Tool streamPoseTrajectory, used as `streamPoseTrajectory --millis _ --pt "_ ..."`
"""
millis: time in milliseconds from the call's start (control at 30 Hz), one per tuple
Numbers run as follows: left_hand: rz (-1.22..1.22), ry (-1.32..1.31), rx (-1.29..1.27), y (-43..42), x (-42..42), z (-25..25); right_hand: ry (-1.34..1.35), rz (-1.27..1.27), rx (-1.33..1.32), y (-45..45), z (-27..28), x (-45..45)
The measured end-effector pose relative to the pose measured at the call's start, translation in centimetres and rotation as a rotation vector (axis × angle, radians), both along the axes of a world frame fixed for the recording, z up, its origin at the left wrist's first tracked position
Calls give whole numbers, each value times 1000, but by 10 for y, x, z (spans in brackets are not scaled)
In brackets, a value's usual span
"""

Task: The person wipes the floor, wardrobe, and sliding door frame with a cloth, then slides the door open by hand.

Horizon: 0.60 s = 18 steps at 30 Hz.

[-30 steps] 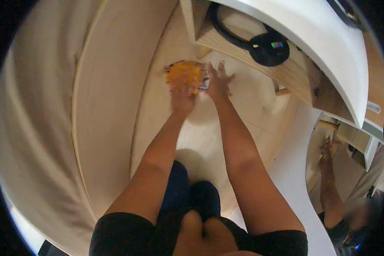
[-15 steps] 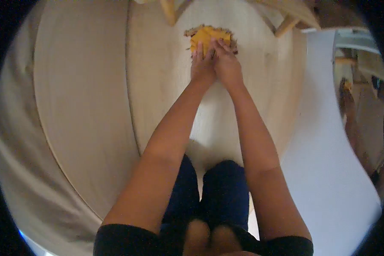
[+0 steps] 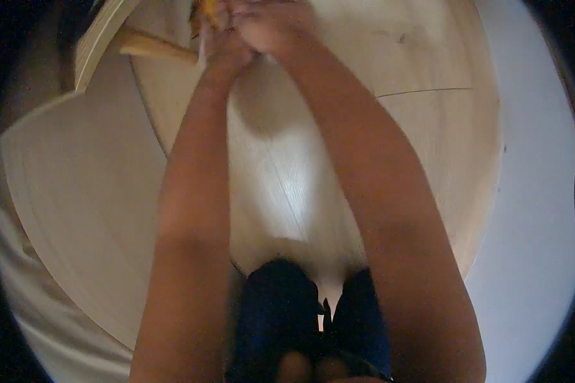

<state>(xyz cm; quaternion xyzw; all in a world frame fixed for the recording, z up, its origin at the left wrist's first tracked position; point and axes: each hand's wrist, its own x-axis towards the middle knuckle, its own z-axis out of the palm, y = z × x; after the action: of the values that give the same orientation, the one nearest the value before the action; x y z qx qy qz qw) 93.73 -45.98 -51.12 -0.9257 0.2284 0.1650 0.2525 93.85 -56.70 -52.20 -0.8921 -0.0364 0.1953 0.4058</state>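
Both hands are brought together at an orange cloth (image 3: 206,14), which sits just beyond the end of the wooden furniture leg (image 3: 160,48), partly cut off by the top of the view. The step in hand looks like pressing the cloth against the wood-look floor (image 3: 281,159) close to that leg; moving it from there would call for even pressure and knuckles kept clear of the leg. The left hand (image 3: 225,46), at the cloth just right of the leg, is overlapped by the right hand (image 3: 275,27) on its far side from the leg. Blur hides the fingers, so I cannot tell whether they grip the cloth or lie flat on it. The cloth appears soft and bunched, with a darker edge towards the leg. The leg is a plain, straight bar of pale wood. Nearer the wearer than the leg, the smooth boards carry fine grain, thin seams and a bright sheen; well right of it rises a matt white wall (image 3: 530,191)
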Motion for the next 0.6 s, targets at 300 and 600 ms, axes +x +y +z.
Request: streamPoseTrajectory --millis 300,600 --pt "-203 -245 -568 -38 105 8 -378 -41 -347 -13 48 71" --pt "-260 -269 -581 -69 139 16 -432 -136 -322 -27 13 121"
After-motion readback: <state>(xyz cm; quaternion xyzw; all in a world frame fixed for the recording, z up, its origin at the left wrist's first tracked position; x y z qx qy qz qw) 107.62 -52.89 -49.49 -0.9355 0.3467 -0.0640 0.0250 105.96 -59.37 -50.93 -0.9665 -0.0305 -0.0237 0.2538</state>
